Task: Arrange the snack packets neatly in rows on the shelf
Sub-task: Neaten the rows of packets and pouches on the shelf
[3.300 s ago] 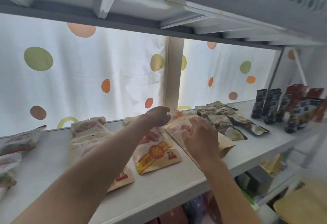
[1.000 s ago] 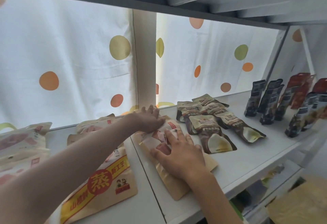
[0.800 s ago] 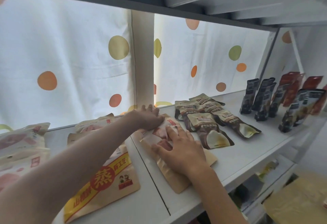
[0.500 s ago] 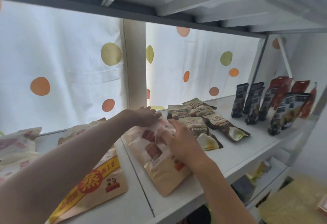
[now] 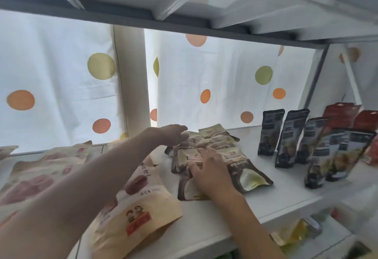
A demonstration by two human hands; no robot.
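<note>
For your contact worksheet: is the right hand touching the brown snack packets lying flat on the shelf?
Touching. The head view shows the right hand pressed flat on the brown packets, with no gap visible.

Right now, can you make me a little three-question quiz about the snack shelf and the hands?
1. True or false: the right hand lies flat on the brown packets.
2. The dark packets at the right are: A) standing up, B) lying flat, C) stacked in a box?
3. Fill in: the tan bag lies under the left ____.

Key: 1 true. 2 A. 3 arm; the left hand reaches toward the back of the brown packets.
</note>
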